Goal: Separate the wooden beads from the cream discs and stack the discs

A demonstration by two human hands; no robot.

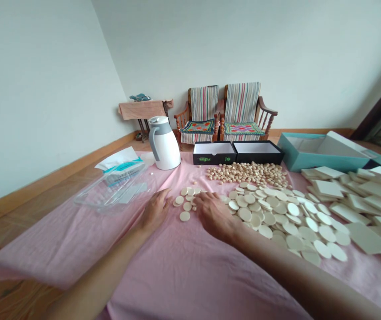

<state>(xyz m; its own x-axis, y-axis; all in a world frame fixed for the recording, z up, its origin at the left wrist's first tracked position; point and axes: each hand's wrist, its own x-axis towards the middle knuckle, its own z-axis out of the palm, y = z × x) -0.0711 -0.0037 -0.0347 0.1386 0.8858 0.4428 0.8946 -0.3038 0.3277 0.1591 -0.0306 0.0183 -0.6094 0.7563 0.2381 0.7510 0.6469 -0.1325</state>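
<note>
My left hand rests palm down on the pink cloth, its fingers apart and holding nothing. Just right of it lies a small loose group of pale round wooden discs. At the right edge of that group, my right hand bends over with fingers spread downward; its fingertips touch or nearly touch the discs and are partly hidden. Beside the right hand spreads a large heap of the same discs. Behind that heap are many small wooden beads or balls.
A white and grey jug stands at the back left, near a tissue pack and a clear plastic tray. Behind the beads sit two black boxes. A teal box and pale square tiles lie right.
</note>
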